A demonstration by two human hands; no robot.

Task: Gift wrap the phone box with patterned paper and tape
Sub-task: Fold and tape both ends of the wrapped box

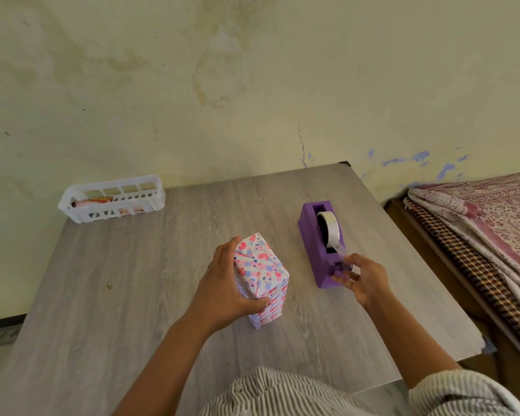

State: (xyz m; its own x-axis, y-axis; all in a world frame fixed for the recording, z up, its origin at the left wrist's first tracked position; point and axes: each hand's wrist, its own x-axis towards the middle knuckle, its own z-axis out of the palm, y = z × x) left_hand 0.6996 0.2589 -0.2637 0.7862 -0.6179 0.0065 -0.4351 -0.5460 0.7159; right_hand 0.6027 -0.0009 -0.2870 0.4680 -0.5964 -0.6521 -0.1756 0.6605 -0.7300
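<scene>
The phone box, wrapped in white paper with pink and blue hearts, stands upright on its end in the middle of the grey wooden table. Its folded top flaps face up. My left hand grips the box from its left side, thumb across the near face. To the right sits a purple tape dispenser holding a roll of clear tape. My right hand is at the dispenser's near end, pinching the strip of tape that runs down from the roll.
A white plastic basket holding rolled patterned paper stands at the table's far left corner by the wall. A bed with patterned cloths lies past the table's right edge. My striped sleeve is at the near edge.
</scene>
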